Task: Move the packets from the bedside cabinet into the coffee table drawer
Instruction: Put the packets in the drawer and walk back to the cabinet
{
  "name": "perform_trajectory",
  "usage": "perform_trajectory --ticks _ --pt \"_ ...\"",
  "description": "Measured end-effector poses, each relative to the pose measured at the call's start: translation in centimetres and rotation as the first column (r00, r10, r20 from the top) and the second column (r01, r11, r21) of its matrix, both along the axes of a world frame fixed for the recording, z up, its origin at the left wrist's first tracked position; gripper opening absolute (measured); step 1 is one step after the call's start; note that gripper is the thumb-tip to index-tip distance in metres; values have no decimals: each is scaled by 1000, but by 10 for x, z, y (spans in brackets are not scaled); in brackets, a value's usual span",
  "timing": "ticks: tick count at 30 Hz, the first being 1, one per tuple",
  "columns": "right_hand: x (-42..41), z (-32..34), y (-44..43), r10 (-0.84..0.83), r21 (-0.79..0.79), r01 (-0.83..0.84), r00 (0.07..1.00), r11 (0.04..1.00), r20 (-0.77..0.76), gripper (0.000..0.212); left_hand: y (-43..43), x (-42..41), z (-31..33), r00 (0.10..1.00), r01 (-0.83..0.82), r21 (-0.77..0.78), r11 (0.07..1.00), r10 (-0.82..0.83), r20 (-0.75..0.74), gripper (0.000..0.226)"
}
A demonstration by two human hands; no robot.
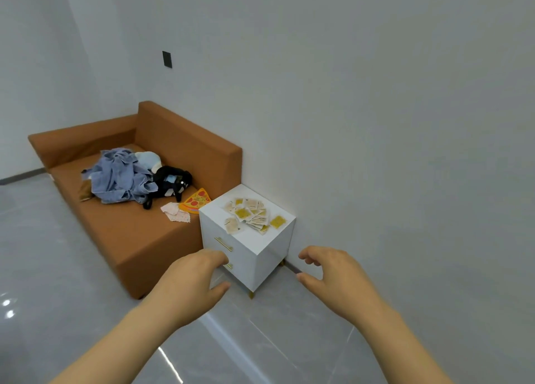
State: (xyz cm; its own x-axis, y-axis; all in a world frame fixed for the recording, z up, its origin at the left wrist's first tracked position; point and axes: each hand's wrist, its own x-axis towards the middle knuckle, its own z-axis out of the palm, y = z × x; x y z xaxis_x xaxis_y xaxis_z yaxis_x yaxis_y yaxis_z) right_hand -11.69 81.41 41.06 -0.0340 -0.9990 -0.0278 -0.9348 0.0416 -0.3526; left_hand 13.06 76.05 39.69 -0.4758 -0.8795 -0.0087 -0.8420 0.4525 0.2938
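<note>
Head view, facing down, room corner

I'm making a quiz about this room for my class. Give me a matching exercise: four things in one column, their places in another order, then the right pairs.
Things:
1. packets
2. blue clothes
3. pizza-shaped toy
4. dark wall plate

Places:
A. on the sofa seat, at the edge by the cabinet
B. high on the wall
C. on top of the white bedside cabinet
D. heaped mid-sofa

Pairs: 1-C, 2-D, 3-A, 4-B
</note>
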Motion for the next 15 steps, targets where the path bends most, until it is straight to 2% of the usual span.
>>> perform_trajectory --ticks 7,15 --pt "7 -30 -129 0 37 0 1000 999 -1 38 -130 16 -33 1000 -28 45 999 28 10 40" --pt "34 -62 -260 -96 152 87 994 985 55 36 -277 48 -56 999 7 116 993 -11 37 40"
